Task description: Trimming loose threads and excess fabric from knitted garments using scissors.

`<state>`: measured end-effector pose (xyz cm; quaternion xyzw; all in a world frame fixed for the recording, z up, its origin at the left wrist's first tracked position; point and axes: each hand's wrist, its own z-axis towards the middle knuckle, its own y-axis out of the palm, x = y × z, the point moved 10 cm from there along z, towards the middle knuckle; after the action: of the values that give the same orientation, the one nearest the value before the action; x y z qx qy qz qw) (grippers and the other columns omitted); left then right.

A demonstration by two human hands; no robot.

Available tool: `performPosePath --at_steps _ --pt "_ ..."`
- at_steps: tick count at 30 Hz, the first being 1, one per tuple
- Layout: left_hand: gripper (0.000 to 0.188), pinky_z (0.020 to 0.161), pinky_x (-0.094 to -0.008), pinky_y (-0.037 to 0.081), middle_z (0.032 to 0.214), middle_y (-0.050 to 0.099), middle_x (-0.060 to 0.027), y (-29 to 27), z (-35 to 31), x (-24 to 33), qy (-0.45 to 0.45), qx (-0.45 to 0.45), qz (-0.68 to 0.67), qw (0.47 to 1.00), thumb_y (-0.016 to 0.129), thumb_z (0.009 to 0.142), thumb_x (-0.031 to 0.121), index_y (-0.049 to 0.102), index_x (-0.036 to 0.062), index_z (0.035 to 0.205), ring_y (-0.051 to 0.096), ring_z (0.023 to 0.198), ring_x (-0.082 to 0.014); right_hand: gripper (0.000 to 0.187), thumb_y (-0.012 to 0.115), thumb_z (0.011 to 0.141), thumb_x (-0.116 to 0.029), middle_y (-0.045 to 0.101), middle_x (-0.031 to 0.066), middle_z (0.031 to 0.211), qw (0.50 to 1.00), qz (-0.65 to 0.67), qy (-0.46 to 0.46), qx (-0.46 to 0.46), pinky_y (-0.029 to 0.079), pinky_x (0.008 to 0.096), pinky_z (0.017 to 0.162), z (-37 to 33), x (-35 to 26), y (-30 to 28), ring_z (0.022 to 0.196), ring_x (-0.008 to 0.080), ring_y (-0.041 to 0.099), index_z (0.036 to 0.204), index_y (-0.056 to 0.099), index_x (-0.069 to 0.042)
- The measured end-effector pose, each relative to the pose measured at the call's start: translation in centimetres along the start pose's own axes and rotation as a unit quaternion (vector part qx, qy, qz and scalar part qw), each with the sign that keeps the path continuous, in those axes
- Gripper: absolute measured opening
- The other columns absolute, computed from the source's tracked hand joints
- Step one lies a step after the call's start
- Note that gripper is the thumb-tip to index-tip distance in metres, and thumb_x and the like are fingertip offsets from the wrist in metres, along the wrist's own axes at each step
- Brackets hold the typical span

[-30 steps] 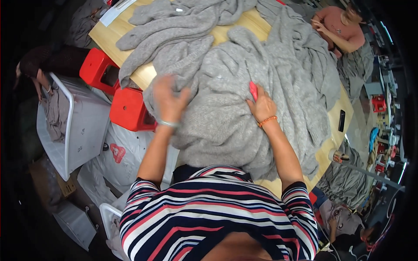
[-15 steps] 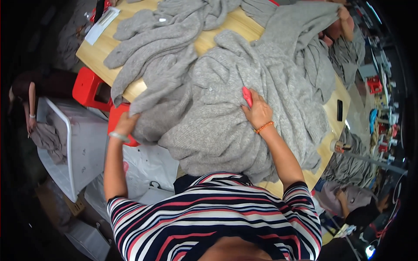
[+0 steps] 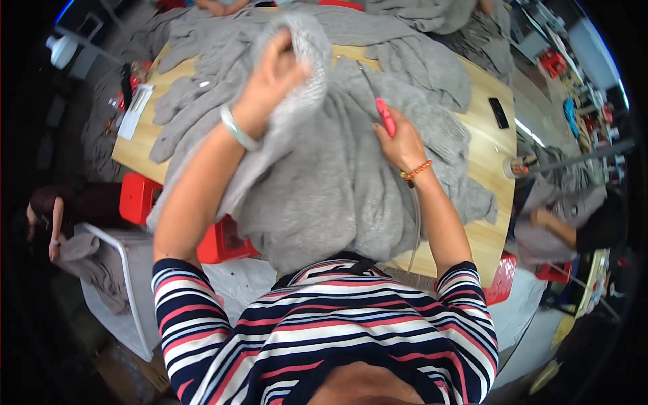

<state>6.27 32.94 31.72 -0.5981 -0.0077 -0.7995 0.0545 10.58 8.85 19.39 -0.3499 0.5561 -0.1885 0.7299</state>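
A large grey knitted garment lies bunched in front of me and drapes over the near table edge. My left hand, blurred by motion, is raised above the table at left of centre. Its fingers close on a lifted part of the garment, which hangs from it. My right hand rests on the knit to the right, wrapped round the pink handle of a tool. The tool's long thin metal shaft points away from me; its exact kind I cannot make out.
More grey knits cover the wooden table. A black phone lies at the right. Red stools and a white bin with grey cloth stand at the left. Other people work around the table.
My left hand has risen from the near left, moving away and to the right, lifting part of the garment. My right hand keeps the tool at nearly the same place. The view has shifted.
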Motion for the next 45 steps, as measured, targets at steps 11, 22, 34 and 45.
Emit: performPosePath --at_steps 11,22,34,45 --pt "0.061 0.077 -0.0434 0.049 0.112 0.061 -0.0174 5.7 -14.4 -17.0 0.018 -0.163 0.614 0.772 0.076 0.078 0.028 0.055 0.0089 0.132 0.062 0.091 -0.0330 0.047 0.066 0.090 -0.022 0.066 0.0252 0.110 0.989 -0.097 0.111 -0.023 0.051 0.0468 0.085 -9.5 9.2 -9.5 0.103 0.0456 0.062 0.134 0.054 -0.011" --pt "0.047 0.108 -0.0488 0.037 0.135 0.047 -0.0287 13.4 -14.8 -11.7 -0.003 -0.266 0.339 0.902 0.069 0.087 0.026 0.057 0.0002 0.124 0.044 0.128 -0.0438 0.045 0.065 0.091 -0.017 0.065 0.0242 0.115 0.987 -0.073 0.077 -0.117 0.052 0.0450 0.087 -10.8 5.7 -7.9 0.105 0.0438 0.062 0.134 0.054 -0.009" --pt "0.045 0.112 -0.0724 0.003 0.159 0.024 -0.0215 18.1 -10.1 -21.9 0.074 -0.256 0.447 0.854 0.060 0.091 0.035 0.062 -0.0004 0.118 0.010 0.150 -0.0418 0.045 0.066 0.090 -0.026 0.065 0.0234 0.075 0.952 -0.164 0.019 -0.259 0.051 0.0488 0.067 -13.7 3.3 -8.5 0.071 0.0435 0.064 0.131 0.056 -0.011" --pt "0.061 0.118 -0.0644 -0.001 0.157 0.030 -0.0184 19.3 -10.9 -20.8 0.107 -0.267 0.380 0.879 0.055 0.081 0.002 0.049 0.0066 0.141 0.014 0.151 -0.0362 0.039 0.065 0.091 -0.026 0.065 0.0226 0.070 0.933 -0.208 0.020 -0.293 0.052 0.0501 0.064 -14.0 2.5 -9.7 0.068 0.0434 0.065 0.126 0.059 -0.010"
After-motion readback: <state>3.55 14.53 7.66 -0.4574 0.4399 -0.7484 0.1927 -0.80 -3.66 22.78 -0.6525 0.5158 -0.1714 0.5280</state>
